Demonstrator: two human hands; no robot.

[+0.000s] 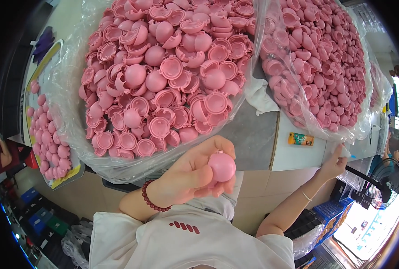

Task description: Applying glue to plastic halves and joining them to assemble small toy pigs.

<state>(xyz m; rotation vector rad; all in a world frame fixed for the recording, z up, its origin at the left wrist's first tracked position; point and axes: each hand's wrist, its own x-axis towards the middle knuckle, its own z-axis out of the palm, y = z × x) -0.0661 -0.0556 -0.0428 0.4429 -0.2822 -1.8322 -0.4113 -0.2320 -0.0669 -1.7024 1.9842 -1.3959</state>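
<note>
From my distant post I am watching a clear plastic bag [112, 171] spreading across the worktop, brimming with pink hinged half-shells [170, 68]. A second plastic bag [353, 134] is sitting to its right, holding more of them. At far left, a yellow-rimmed tray [77, 172] is carrying pink balls [45, 121]. I am judging spillage the chief risk: a forearm catching the slack film could be dragging the bag's edge down and sending shells over. A loosening grip could also be letting a piece drop and vanish among its lookalikes.

The left hand [191, 169] is hanging raised before the white shirt [177, 242], fingers pointing right, thumb nearest the camera, all curving into a firm clasp. The right hand [334, 165] is lying at the end of an outstretched arm, near the second bag's lower edge; its fingertips are bunching by something whitish, and I cannot tell whether they are gripping it. A crumpled white cloth [261, 96] is resting between the bags. The left hand's clasp is enclosing a pink sphere [222, 167], just beyond the first bag's near edge. Farther right, a small orange-and-green tube or packet [301, 139] is lying on the worktop [253, 132].
</note>
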